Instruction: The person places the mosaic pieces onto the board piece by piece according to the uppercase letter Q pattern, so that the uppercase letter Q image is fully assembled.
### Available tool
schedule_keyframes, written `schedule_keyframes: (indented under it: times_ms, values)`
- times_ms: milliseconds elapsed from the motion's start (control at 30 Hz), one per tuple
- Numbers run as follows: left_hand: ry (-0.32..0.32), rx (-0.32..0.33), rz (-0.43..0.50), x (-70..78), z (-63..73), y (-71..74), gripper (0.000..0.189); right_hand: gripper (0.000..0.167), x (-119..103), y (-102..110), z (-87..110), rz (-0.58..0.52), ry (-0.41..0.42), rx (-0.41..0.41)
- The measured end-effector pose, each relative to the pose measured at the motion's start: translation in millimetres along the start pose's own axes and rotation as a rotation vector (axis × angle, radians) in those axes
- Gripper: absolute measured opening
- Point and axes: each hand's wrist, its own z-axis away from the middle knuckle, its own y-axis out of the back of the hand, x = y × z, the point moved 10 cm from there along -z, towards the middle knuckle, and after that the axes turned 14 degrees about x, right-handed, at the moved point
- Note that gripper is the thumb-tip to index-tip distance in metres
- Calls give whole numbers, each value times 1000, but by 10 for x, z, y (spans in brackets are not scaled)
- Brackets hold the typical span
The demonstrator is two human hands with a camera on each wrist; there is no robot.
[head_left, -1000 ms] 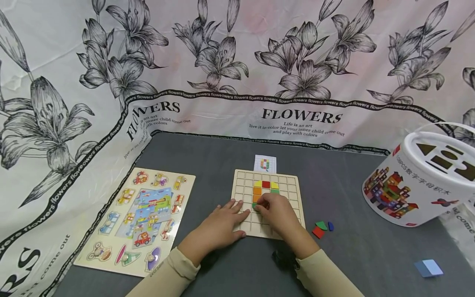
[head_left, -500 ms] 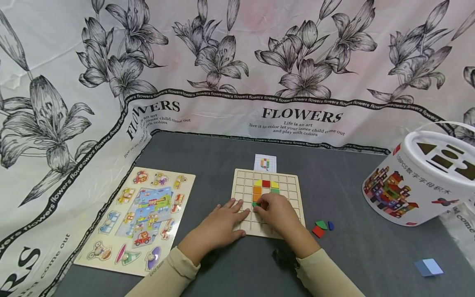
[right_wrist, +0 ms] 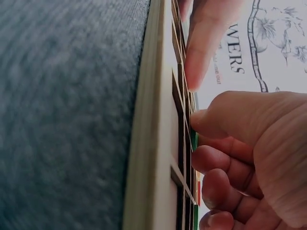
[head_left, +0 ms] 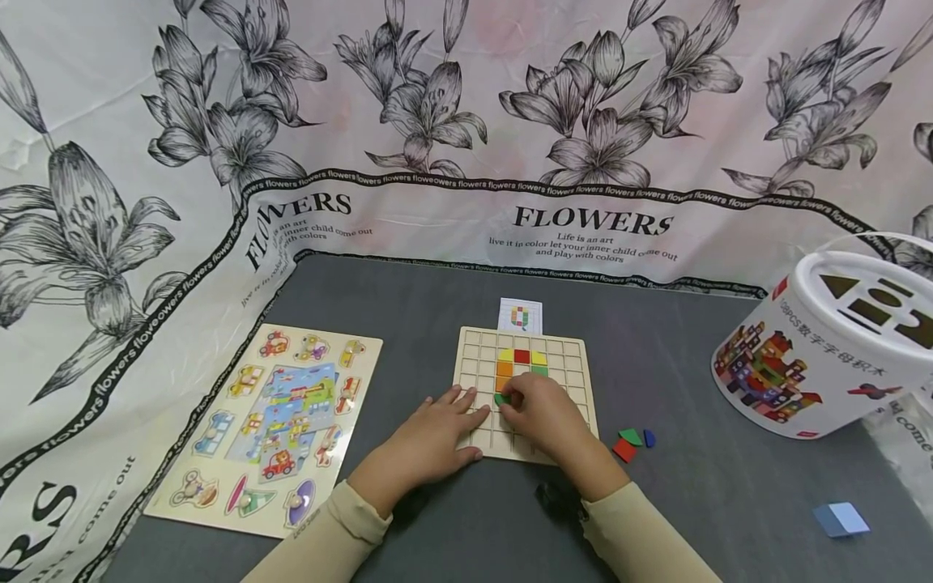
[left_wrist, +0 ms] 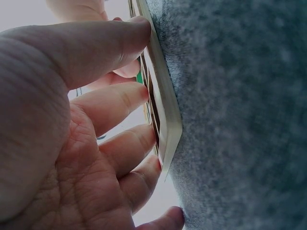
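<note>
A wooden grid board (head_left: 477,362) lies in the middle of the table in the head view. My right hand (head_left: 545,417) bends over it, thumb and fingertips pinching a small green piece (head_left: 500,399) below the orange squares (head_left: 504,369). Thumb and forefinger also meet at the green piece (right_wrist: 194,139) in the right wrist view. A red square (head_left: 521,356), yellow corner pieces (head_left: 539,358) and a green piece (head_left: 539,372) sit in nearby cells. My left hand (head_left: 430,441) rests with spread fingers on the board's left side, its thumb at the front edge (left_wrist: 165,110).
Behind the board lies a pattern card (head_left: 521,314). To its right are a red square (head_left: 624,450), a green quarter piece (head_left: 630,437) and a blue half-round (head_left: 649,438). A bucket (head_left: 794,372), a blue block (head_left: 843,520) and a picture puzzle (head_left: 164,504) stand further out.
The head view has shifted slightly. The green piece under my right fingertips looks a little turned; my left hand stays in place on the board.
</note>
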Motion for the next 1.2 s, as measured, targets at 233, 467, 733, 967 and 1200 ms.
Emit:
schedule_keyframes:
  times_ms: [233,467,733,967,1200]
  values:
    - [-1,-3,-5,-9,-3,-8,62,9,9,-6,1,25,-13,-23]
    - [-2,2,-2,21,-9,35,62,10,35,4,14,22,-69,-10]
    - [3,-2,-1,24,1,32,62,12,78,10,39,-42,-128,26]
    - [0,0,18,16,-3,0,62,11,162,185,40,-85,-111,31]
    - [-1,-6,23,-1,-3,-22,63,10,613,836,199,-58,-139,78]
